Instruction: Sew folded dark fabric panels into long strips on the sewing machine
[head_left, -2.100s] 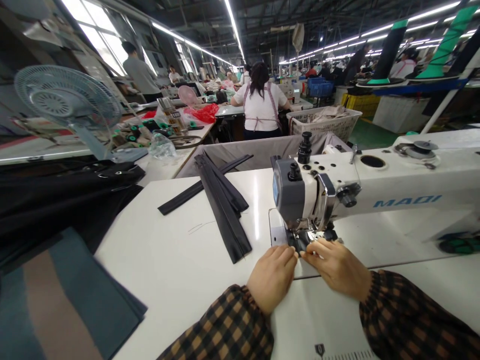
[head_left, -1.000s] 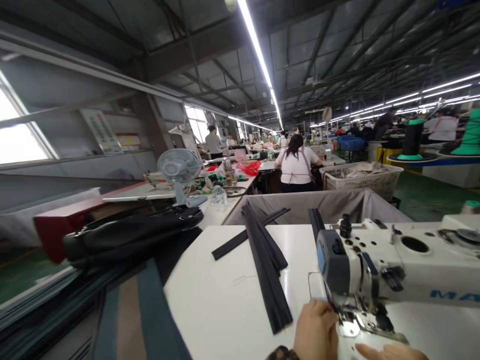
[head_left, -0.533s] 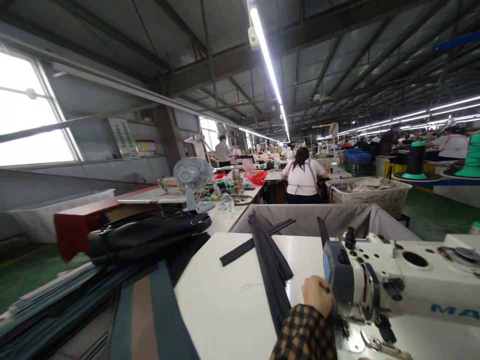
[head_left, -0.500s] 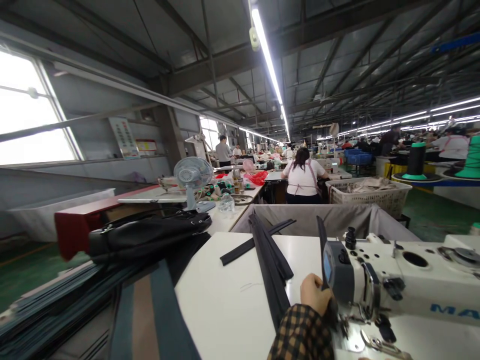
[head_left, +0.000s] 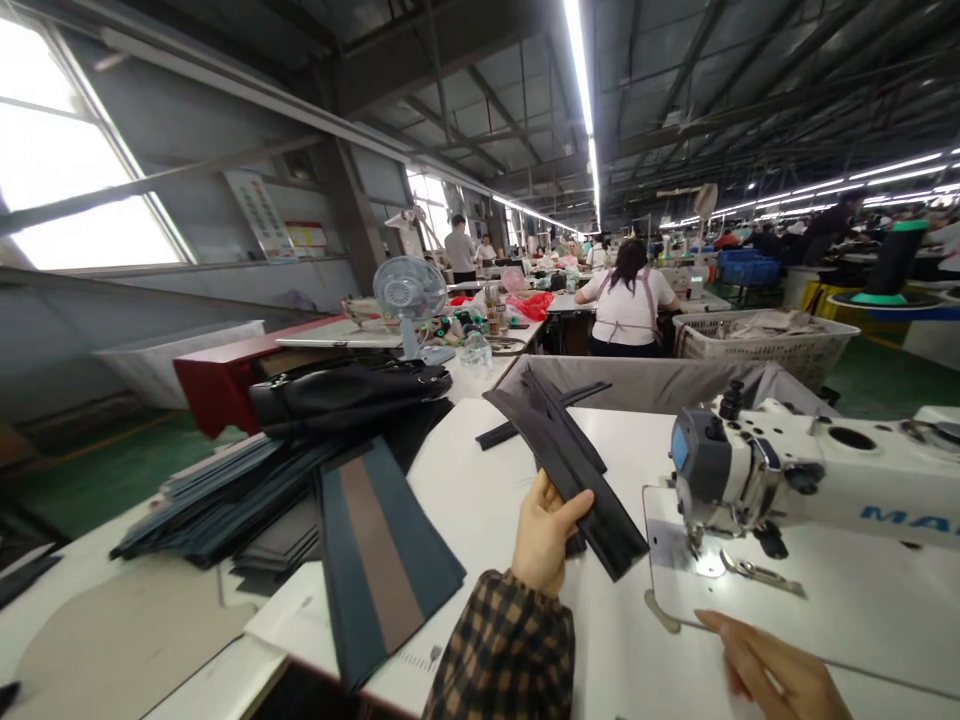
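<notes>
My left hand [head_left: 546,530], in a checked sleeve, pinches a dark strip [head_left: 574,480] between thumb and fingers, holding it tilted above the white table. More dark strips [head_left: 585,432] lie crossed behind it. At the lower right, my right hand [head_left: 772,665] rests near the front of the sewing machine's bed [head_left: 840,600], its index finger stretched out to the left and nothing seen in it. The white sewing machine [head_left: 817,470] stands above and beyond that hand, with its needle area lit.
Left of my left hand lies a teal and brown panel [head_left: 386,555]. Stacked dark panels [head_left: 217,500] and a black bag [head_left: 352,390] are farther left. A fan [head_left: 409,300] stands behind. A person [head_left: 628,300] sits ahead beside a white basket [head_left: 765,340].
My left hand has moved left, away from the machine's needle area, with the dark strip. My right hand has come into view at the lower right. The view has tilted down.
</notes>
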